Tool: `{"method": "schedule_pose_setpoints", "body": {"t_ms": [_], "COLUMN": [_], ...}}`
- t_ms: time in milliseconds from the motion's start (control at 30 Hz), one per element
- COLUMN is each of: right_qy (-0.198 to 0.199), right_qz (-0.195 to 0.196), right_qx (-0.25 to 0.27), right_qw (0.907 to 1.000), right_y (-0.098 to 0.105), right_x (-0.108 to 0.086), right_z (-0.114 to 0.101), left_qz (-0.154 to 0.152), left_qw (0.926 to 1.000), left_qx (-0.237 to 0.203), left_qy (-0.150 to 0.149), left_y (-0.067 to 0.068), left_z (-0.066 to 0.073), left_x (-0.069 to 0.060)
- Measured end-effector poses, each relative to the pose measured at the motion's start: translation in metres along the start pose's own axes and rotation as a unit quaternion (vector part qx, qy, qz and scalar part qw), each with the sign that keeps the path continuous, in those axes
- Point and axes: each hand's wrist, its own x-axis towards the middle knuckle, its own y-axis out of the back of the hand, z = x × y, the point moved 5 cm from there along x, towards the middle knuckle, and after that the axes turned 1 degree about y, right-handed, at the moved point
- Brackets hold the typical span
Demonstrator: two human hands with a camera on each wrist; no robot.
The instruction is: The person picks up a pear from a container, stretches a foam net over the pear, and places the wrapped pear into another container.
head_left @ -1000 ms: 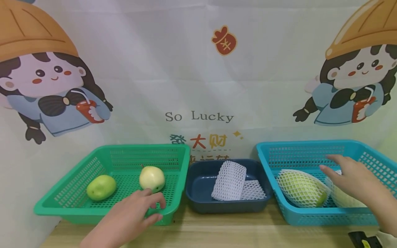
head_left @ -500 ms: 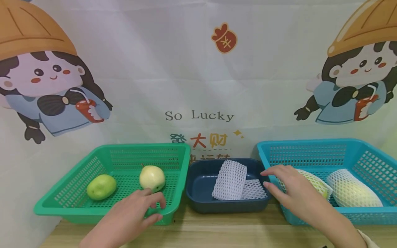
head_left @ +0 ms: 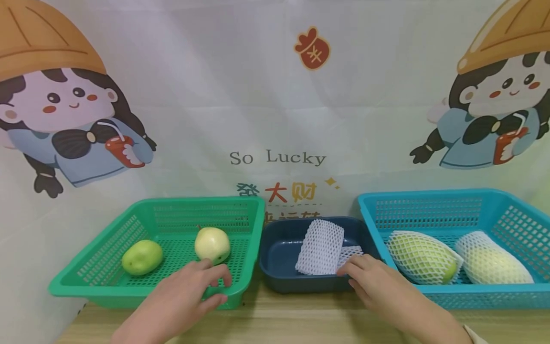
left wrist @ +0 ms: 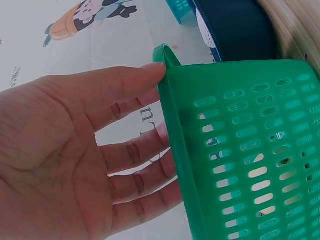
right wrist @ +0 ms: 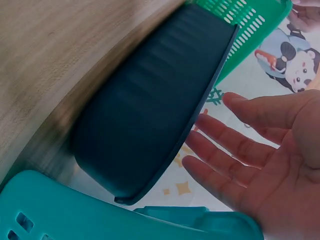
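My left hand (head_left: 182, 296) lies at the front right corner of the green basket (head_left: 103, 290), fingers loosely bent over the rim. In the left wrist view its thumb overlaps the basket's rim (left wrist: 175, 125). Inside lie a smooth green fruit (head_left: 142, 257) and a pale yellow pear-like fruit (head_left: 212, 244) with a stem. My right hand (head_left: 386, 291) reaches over the front rim of the navy plastic bin (head_left: 281, 260), fingers extended and holding nothing. Near its fingertips, one white foam net sleeve (head_left: 320, 247) leans over another net sleeve (head_left: 350, 253).
A blue basket (head_left: 485, 289) stands at the right. It holds a green fruit in a foam net (head_left: 423, 258) and a pale fruit in another net (head_left: 493, 260). Behind the containers hangs a printed white cloth (head_left: 206, 95). All stand on a wooden table (head_left: 296, 320).
My right hand has moved left from over the blue basket to the navy bin, uncovering the pale netted fruit. The left hand has stayed at the green basket.
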Motion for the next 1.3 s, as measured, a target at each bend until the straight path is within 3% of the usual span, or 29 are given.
{"method": "schedule_pose_setpoints", "body": {"t_ms": [400,867,1133,1300], "right_qy": [-0.001,0.032,0.045,0.029], "right_qz": [-0.046,-0.043,-0.026,-0.052], "right_qx": [-0.022,-0.033,-0.025,-0.02], "right_qw": [0.9987,0.998,0.9983,0.998], "right_y": [-0.011,-0.012,-0.01,-0.012], "right_x": [0.001,-0.001,-0.001,0.0], "right_z": [-0.006,-0.008,-0.01,-0.009], "left_qz": [-0.004,-0.015,-0.029,-0.011], "left_qw": [1.0,0.9995,0.9961,0.9932], "left_qx": [-0.004,-0.025,-0.083,-0.11], "left_qy": [0.006,0.013,0.007,0.035], "left_y": [0.0,-0.001,0.002,0.006], "left_z": [0.0,-0.002,-0.007,-0.013], "left_x": [0.0,0.001,0.007,0.012]}}
